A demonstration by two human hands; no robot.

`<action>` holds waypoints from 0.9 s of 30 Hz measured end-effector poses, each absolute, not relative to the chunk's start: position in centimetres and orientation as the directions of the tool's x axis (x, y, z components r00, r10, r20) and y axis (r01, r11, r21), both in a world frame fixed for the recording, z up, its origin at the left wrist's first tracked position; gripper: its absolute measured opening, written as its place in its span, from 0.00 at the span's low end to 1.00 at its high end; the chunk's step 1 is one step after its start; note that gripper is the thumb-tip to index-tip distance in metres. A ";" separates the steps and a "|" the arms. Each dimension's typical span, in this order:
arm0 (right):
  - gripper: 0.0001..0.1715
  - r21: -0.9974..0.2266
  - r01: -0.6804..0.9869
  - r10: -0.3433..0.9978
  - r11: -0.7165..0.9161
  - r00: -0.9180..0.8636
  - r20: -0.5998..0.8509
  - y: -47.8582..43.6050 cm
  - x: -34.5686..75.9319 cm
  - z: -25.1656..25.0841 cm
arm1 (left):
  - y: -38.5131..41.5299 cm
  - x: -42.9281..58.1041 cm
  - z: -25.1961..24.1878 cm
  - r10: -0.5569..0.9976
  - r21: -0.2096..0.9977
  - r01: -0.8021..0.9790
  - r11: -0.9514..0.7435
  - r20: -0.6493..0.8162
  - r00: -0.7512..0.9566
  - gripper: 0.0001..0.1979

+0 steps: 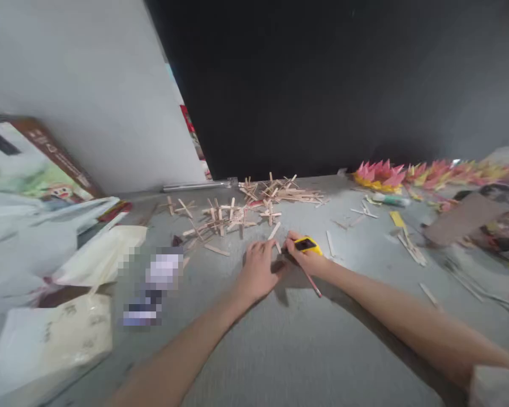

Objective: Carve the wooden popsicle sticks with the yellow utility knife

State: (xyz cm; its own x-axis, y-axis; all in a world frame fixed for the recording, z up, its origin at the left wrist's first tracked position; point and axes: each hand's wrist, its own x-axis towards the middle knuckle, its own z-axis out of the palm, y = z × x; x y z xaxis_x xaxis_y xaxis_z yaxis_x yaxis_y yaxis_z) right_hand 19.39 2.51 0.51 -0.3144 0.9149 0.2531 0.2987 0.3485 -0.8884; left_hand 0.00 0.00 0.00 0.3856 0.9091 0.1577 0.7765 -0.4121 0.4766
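Note:
My left hand (258, 265) rests low over the grey table, its bent fingers pressing on a pale flat craft stick (274, 230). Its thumb is set apart from the fingers. Another short stick (279, 247) lies between my two hands. Close by on the right, my right hand (303, 257) is closed round a yellow-and-black tool (309, 245); whether it is a cutter or a tape measure I cannot tell. From beneath the same hand a pencil (313, 284) juts toward me, its point hidden by the fingers.
Crossed craft sticks (237, 215) and a stick pile (299, 194) spread ahead. Pink-and-yellow paper flowers (379, 176), a glue stick (390, 200) and loose sticks (411, 249) lie right. Plastic bags (78, 333) cover the left; a dark panel (314, 85) stands behind.

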 end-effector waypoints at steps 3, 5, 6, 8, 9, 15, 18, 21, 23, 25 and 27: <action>0.23 -0.890 0.296 0.916 0.347 -0.312 0.253 2.5 19.3 0.6 | 0.0 0.0 0.0 0.904 0.484 0.764 -0.427 0.191 0.384 0.28; 0.23 -0.888 0.300 0.916 0.348 -0.311 0.254 2.5 19.3 0.4 | 0.0 0.0 -0.1 0.898 0.486 0.756 -0.439 0.215 0.384 0.27; 0.23 -0.886 0.304 0.916 0.349 -0.310 0.255 2.5 19.3 0.3 | 0.0 0.0 -0.1 0.895 0.485 0.752 -0.447 0.227 0.385 0.26; 0.22 -0.882 0.311 0.915 0.355 -0.307 0.261 2.6 19.4 0.1 | 0.0 0.0 -0.2 0.887 0.481 0.745 -0.461 0.244 0.391 0.26; 0.22 -0.879 0.313 0.915 0.359 -0.305 0.265 2.7 19.4 0.0 | 0.0 0.0 -0.2 0.884 0.480 0.743 -0.467 0.250 0.394 0.26; 0.23 -0.872 0.323 0.913 0.369 -0.301 0.274 2.6 19.4 0.1 | -0.1 0.0 0.1 0.880 0.476 0.741 -0.474 0.257 0.399 0.26; 0.21 -0.855 0.346 0.907 0.386 -0.310 0.285 2.6 19.4 0.2 | -0.1 0.0 0.0 0.879 0.471 0.742 -0.477 0.255 0.403 0.27; 0.20 -0.850 0.348 0.902 0.396 -0.318 0.290 2.6 19.5 0.2 | 0.0 0.0 -0.1 0.877 0.462 0.746 -0.480 0.263 0.402 0.27; 0.20 -0.850 0.342 0.899 0.400 -0.325 0.293 2.6 19.5 0.1 | 0.0 0.0 0.0 0.875 0.455 0.748 -0.483 0.267 0.403 0.27; 0.20 -0.849 0.342 0.897 0.402 -0.332 0.291 2.7 19.6 0.0 | 0.0 0.1 0.1 0.874 0.448 0.751 -0.486 0.267 0.406 0.26; 0.20 -0.844 0.350 0.897 0.405 -0.333 0.292 2.7 19.6 0.1 | 0.0 0.1 0.2 0.873 0.445 0.751 -0.488 0.267 0.409 0.26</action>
